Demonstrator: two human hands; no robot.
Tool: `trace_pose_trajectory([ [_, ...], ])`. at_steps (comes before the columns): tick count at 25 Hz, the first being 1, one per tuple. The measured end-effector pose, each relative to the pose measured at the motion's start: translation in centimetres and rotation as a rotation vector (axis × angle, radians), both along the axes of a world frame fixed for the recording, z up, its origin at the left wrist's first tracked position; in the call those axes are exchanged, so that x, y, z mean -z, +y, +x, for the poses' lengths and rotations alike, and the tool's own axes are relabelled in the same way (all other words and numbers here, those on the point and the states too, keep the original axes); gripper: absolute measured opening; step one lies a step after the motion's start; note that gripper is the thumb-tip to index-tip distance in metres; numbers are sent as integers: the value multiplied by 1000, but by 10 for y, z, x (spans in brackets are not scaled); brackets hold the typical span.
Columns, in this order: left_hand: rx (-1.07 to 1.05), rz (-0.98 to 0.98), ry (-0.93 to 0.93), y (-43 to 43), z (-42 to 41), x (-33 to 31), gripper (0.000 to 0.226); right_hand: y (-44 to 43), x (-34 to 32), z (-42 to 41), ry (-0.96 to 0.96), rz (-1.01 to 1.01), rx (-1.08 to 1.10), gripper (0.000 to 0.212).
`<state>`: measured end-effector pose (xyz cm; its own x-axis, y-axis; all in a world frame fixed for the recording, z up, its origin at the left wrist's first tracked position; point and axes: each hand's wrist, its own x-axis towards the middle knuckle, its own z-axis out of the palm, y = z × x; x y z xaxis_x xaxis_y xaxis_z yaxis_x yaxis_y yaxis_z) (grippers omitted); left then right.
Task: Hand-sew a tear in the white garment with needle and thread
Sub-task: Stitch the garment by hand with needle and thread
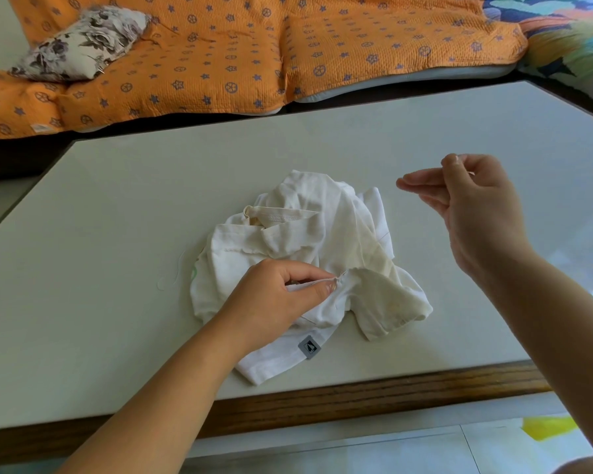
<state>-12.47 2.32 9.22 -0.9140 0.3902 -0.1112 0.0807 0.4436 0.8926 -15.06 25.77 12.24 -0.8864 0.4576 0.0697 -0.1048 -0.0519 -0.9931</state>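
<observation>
While the left hand [274,295] pinches a raw, frayed edge of the white garment [308,234] between thumb and forefinger, its other fingers curl down onto the cloth. The garment lies crumpled on the pale table [117,200], about midway between the left and right edges and nearer the wooden front edge than the far one. A grey label [309,347] shows on the fold of fabric closest to the front edge. The right hand [473,213] is raised above the right half of the table, clear of the garment, with its thumb pressed to the forefinger and the other fingers stretched out straight toward the left. Whether it grips a needle or thread I cannot tell, as anything there is too fine to make out. A loose thread [172,278] curls on the tabletop just beside the garment's left side. Beyond the far edge an orange patterned cover [220,56] is spread, with a floral cushion [83,42] resting on it toward the left.
</observation>
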Motion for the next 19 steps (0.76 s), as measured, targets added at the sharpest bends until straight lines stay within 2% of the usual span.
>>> trace_pose_trajectory([
  [3,6,-4,-10,-1,0,-1,11,-1,5,-1,29,133,9,19],
  [6,13,-4,-10,-1,1,-2,11,0,7,-1,53,161,16,13],
  [15,34,-36,4,-2,1,-3,9,9,9,-2,104,274,121,17],
  [17,27,-43,3,-2,1,-3,8,7,3,2,92,263,63,18],
  [19,16,-38,-1,-3,1,-3,8,-3,-3,11,24,353,-94,17],
])
